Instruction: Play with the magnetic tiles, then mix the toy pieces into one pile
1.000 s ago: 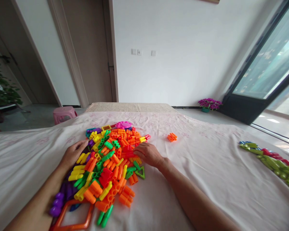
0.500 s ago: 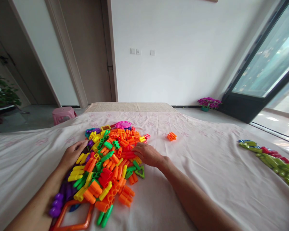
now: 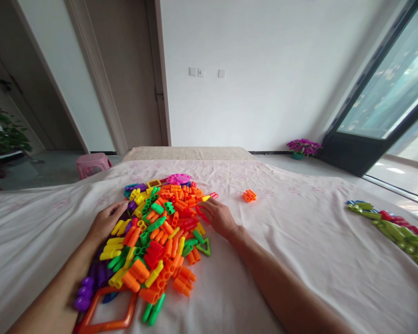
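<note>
A heap of plastic building blocks (image 3: 160,234) in orange, yellow, green, red and purple lies on the bed sheet in front of me. At the heap's left edge rests my left hand (image 3: 107,220), its fingers stretched out loosely beside a purple block (image 3: 131,207) and holding nothing I can see. On the right side, my right hand (image 3: 218,217) has its fingers closed on a red block (image 3: 202,214), partly hidden by them. A green triangle piece (image 3: 205,247) lies just below that hand. An orange square frame (image 3: 106,327) is by my left forearm.
A lone orange block (image 3: 249,195) sits right of the heap. Farther right is a row of olive-green and red blocks (image 3: 400,234). A pink oval piece (image 3: 179,179) tops the heap's far end. Beyond the bed stand a pink stool (image 3: 93,164) and purple flowers (image 3: 303,147).
My right hand has shifted slightly right, and a red block now shows at its fingertips. My left hand stays at the heap's left edge.
</note>
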`<state>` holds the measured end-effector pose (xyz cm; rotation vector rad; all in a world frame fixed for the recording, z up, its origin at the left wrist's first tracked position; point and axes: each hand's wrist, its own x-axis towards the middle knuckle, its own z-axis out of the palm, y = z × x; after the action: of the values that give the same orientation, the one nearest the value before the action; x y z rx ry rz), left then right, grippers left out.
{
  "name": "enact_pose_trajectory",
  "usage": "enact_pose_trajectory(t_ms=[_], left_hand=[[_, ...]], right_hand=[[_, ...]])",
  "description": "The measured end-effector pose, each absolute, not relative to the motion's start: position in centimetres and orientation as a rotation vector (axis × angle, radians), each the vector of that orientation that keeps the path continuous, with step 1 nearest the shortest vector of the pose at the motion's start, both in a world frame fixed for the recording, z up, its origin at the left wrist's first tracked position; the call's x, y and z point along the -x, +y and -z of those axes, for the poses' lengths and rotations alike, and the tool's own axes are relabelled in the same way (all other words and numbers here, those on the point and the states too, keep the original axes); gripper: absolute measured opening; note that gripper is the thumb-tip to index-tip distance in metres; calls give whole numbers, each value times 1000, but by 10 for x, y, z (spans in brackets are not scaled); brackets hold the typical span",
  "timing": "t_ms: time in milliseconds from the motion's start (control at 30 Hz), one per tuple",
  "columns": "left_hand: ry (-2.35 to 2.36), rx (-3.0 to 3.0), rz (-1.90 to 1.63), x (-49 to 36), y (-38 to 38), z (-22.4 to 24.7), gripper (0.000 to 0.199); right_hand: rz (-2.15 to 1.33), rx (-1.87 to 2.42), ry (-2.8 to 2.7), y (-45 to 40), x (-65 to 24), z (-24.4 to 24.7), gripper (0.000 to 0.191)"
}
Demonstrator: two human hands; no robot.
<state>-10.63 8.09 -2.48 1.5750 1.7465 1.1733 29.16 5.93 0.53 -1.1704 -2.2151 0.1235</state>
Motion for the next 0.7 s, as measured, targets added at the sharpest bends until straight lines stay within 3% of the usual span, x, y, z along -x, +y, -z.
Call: enact_pose_trajectory(t_ms=[233, 700], left_hand=[[1763, -1561, -1163, 106, 80, 25, 53], [1777, -1567, -1173, 106, 81, 26, 53]], right_hand=[[-202, 1321, -1830, 78, -317, 2, 21], [-660, 1281, -1639, 82, -304, 14, 27]])
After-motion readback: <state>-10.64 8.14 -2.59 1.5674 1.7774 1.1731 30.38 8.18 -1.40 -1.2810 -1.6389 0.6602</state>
